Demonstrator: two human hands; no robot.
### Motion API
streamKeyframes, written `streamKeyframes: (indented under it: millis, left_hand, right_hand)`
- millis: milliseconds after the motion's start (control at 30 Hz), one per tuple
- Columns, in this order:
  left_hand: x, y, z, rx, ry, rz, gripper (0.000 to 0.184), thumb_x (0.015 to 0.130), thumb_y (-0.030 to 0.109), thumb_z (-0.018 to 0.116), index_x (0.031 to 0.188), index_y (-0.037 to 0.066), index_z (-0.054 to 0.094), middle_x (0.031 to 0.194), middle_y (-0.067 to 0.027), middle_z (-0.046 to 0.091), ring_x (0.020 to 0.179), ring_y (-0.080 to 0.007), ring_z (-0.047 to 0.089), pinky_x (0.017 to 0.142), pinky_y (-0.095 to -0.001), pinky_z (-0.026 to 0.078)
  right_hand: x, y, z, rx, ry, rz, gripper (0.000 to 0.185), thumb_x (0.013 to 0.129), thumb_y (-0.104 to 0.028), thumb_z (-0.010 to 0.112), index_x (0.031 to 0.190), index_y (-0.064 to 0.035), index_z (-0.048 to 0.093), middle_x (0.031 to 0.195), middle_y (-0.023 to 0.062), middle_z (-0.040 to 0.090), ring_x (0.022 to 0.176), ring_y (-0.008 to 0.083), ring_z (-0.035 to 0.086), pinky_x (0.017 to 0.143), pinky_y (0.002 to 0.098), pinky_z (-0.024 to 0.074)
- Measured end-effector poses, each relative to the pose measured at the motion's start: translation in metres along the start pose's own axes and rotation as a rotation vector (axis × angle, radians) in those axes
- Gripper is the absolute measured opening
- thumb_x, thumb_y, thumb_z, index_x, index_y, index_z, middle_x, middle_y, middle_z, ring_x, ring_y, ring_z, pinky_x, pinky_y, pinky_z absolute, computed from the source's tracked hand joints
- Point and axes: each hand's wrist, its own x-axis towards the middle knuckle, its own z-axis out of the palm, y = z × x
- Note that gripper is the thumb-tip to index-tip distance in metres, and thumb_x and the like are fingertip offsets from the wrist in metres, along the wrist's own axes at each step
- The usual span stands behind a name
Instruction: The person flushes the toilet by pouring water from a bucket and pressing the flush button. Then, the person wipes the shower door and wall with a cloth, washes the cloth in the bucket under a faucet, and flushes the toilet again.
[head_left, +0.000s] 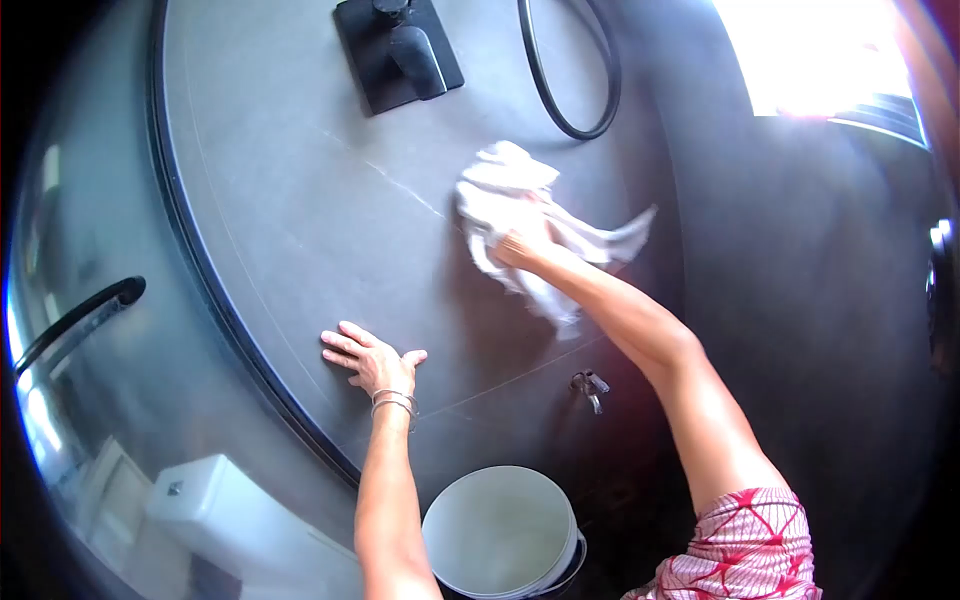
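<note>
Against the dark grey wall (300, 200), my right hand (522, 248) grips a white cloth (505, 185). The cloth is bunched under the fingers, and its loose ends hang and flare out to the right, slightly blurred. Lower and to the left, my left hand (372, 360) rests flat on the same wall with fingers spread, holding nothing. Thin bracelets circle that wrist. Beneath the hands stands a white bucket (437, 500) with its handle down at the right side; its inside looks pale.
A black shower fitting (400, 55) and a looped black hose (613, 90) are on the wall above. A small metal tap (590, 388) juts out below the cloth. At left are a dark-framed glass panel (110, 400) with a black handle (85, 305), and a white toilet (235, 510).
</note>
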Motion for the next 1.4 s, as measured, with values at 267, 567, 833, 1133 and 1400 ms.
streamKeyframes:
  millis: [267,567,833,1133,1400]
  left_hand:
    - [0.002,0.005,-0.001,0.07,-0.036,-0.051,0.124,0.049,0.039,0.079,0.129,-0.006,-0.004,0.133,-0.0307,-0.008,0.123,-0.0477,0.0,0.085,-0.052,0.04]
    - [0.007,-0.012,0.022,0.047,0.144,0.077,0.116,0.054,0.031,0.079,0.13,-0.003,-0.002,0.134,-0.0296,-0.005,0.123,-0.0471,0.003,0.096,-0.0484,0.029]
    - [0.007,-0.014,0.019,0.045,0.123,0.13,0.116,0.053,0.037,0.078,0.129,-0.006,0.001,0.132,-0.0338,-0.003,0.123,-0.0483,0.003,0.1,-0.0489,0.02]
    - [0.017,-0.029,0.031,0.066,0.208,0.26,0.117,0.054,0.044,0.075,0.127,-0.011,0.003,0.129,-0.0389,-0.002,0.121,-0.0523,-0.001,0.101,-0.0507,0.01]
    - [0.019,-0.031,0.036,0.153,0.267,0.317,0.116,0.055,0.052,0.072,0.126,-0.012,0.006,0.126,-0.042,0.001,0.117,-0.0572,0.002,0.097,-0.0559,0.014]
  right_hand:
    - [0.117,-0.065,-0.043,0.166,-0.044,-0.226,0.041,0.06,-0.031,0.061,0.097,-0.0124,0.06,0.089,0.0099,0.059,0.104,0.0284,0.044,0.094,0.053,0.0189]
    - [0.093,-0.029,-0.044,0.2,0.031,-0.171,0.061,0.071,-0.049,0.05,0.122,-0.0171,0.041,0.129,0.0077,0.036,0.123,0.0249,0.027,0.101,0.0428,0.0164]
    - [-0.065,0.079,-0.032,0.26,-0.149,0.1,0.046,0.075,-0.046,0.047,0.108,-0.0152,0.053,0.113,0.0103,0.051,0.11,0.0272,0.042,0.095,0.0367,0.0302]
    - [-0.252,0.16,0.027,0.001,-0.257,0.755,0.044,0.084,-0.028,0.041,0.12,-0.0031,0.042,0.129,0.0185,0.034,0.12,0.0312,0.03,0.1,0.0377,0.0217]
    - [-0.123,0.0,0.003,0.041,-0.527,0.299,0.013,0.073,-0.017,0.056,0.067,-0.0069,0.063,0.062,0.0077,0.059,0.057,0.0179,0.057,0.048,0.0346,0.0458]
